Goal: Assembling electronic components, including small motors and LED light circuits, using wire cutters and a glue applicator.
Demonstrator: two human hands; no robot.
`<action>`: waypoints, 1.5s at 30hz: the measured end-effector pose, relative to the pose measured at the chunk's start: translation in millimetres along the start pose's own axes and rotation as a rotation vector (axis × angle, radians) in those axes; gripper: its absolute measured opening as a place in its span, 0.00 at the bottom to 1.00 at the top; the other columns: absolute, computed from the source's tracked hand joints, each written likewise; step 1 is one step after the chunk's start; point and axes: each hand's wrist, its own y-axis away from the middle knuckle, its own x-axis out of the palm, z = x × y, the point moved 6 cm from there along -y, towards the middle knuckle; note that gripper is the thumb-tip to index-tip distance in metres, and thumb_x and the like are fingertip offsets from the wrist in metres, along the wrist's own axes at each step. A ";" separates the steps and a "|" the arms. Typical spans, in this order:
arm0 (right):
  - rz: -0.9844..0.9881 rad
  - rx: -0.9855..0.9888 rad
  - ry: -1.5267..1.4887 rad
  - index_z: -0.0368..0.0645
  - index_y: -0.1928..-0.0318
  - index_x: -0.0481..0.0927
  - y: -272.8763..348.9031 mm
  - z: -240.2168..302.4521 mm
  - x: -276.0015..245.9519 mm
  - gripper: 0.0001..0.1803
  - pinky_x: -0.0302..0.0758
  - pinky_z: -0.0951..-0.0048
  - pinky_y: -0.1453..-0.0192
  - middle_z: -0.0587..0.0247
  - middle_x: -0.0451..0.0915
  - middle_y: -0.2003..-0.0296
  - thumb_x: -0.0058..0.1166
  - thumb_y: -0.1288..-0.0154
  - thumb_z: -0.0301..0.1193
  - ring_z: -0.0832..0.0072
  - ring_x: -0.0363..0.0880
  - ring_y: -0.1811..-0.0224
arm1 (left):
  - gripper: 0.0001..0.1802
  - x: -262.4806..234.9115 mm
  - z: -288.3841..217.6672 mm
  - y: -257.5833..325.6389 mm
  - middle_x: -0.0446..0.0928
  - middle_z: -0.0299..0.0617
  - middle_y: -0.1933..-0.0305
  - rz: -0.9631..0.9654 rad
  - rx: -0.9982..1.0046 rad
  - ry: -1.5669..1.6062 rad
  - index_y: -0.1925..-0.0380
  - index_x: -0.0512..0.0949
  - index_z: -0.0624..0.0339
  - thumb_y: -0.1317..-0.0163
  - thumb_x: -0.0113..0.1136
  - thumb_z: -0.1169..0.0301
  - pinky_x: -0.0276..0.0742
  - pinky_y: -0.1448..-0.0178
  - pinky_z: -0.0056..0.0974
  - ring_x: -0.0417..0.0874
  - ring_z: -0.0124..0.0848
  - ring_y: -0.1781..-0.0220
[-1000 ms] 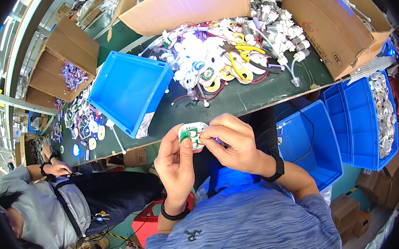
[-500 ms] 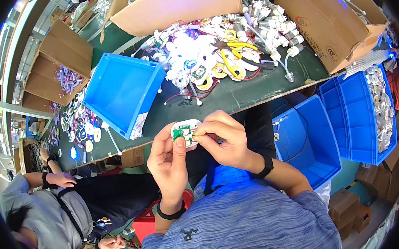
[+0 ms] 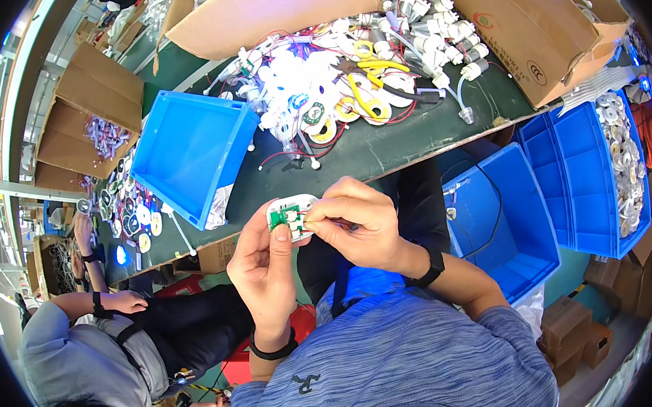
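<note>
In front of the bench edge, my left hand (image 3: 264,258) grips a small white housing with a green circuit board (image 3: 282,216) in it, thumb pressed on its lower side. Fingers of my right hand (image 3: 359,220) are pinched together at the board's right side, by the white connectors, where a thin red wire shows. The wire's end is hidden behind the fingertips. On the green bench (image 3: 278,184) beyond lies a heap of white round parts (image 3: 295,99) with red wires, and yellow-handled pliers (image 3: 367,97) rest on it.
A blue tray (image 3: 191,149) sits tilted on the bench at left. Motor-like parts (image 3: 435,34) and a large carton (image 3: 527,34) stand at the far right. Blue bins (image 3: 515,227) are below the right edge. A co-worker (image 3: 84,337) sits at left, one hand near loose parts.
Both my hands, with the white housing, have shifted slightly left in the picture. The co-worker has leaned, and one of that person's hands has risen toward the bench.
</note>
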 end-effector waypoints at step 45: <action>0.270 0.240 0.003 0.39 0.46 0.67 39.1 -33.9 -59.0 0.31 0.63 0.67 0.41 0.55 0.70 0.50 0.51 0.58 0.19 0.62 0.67 0.45 | 0.15 35.4 -43.1 -34.8 0.77 0.49 0.59 0.208 0.109 -0.066 0.53 0.72 0.71 0.40 0.54 0.76 0.84 0.65 0.34 0.82 0.35 0.64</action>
